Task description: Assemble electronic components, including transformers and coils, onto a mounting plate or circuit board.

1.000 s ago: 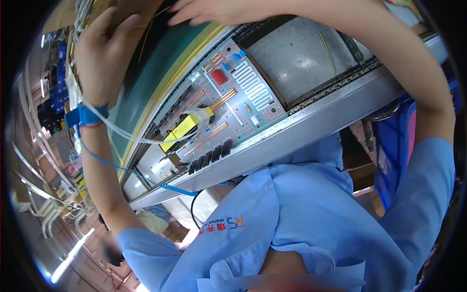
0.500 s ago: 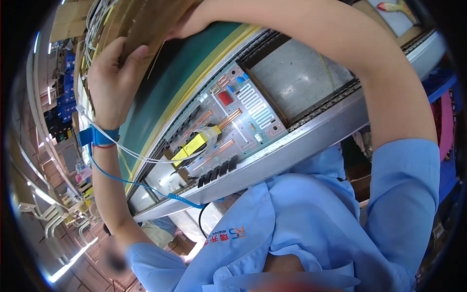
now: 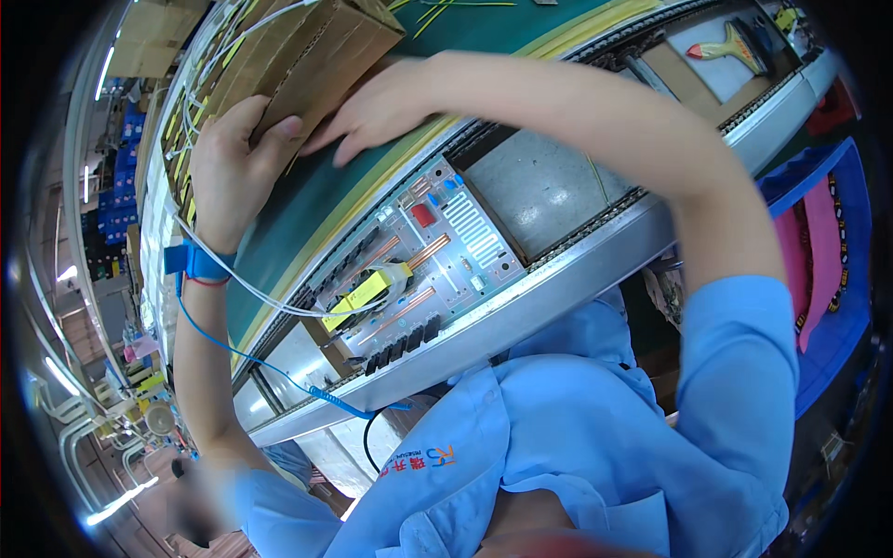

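Beside a long metal-railed production line, a worker in a light-blue shirt (image 3: 577, 409) reaches both bare arms across to a brown cardboard box (image 3: 339, 60) at the far left of the bench, over a green surface (image 3: 293, 216). The left hand (image 3: 228, 172) is closed on the box's near edge, thumb on one side and fingers curled on the other. The right hand (image 3: 386, 107) is stretched out just beside the same box, its fingers extended and loosely parted; part of it is hidden, and from where I stand I cannot tell whether it has hold of anything. Yellow wires (image 3: 433, 17) lie on the green surface beyond the box, and white cables (image 3: 193, 104) tangle beside it.

Nearer the worker's body, between the rails (image 3: 567, 265), sits a circuit board (image 3: 446, 279) bearing a red block (image 3: 423, 216), a yellow-wrapped coil (image 3: 358, 299) and a row of black parts (image 3: 412, 340) along its near edge; neither hand touches it. A white lead loops from the coil up toward the left wrist, which wears a blue strap (image 3: 206, 264) tied to a coiled blue cord (image 3: 339, 402). Farther along the line, to the right, lies a brush (image 3: 721, 46) with a yellow-and-red handle; a blue bin (image 3: 842, 321) holding something pink stands nearby.
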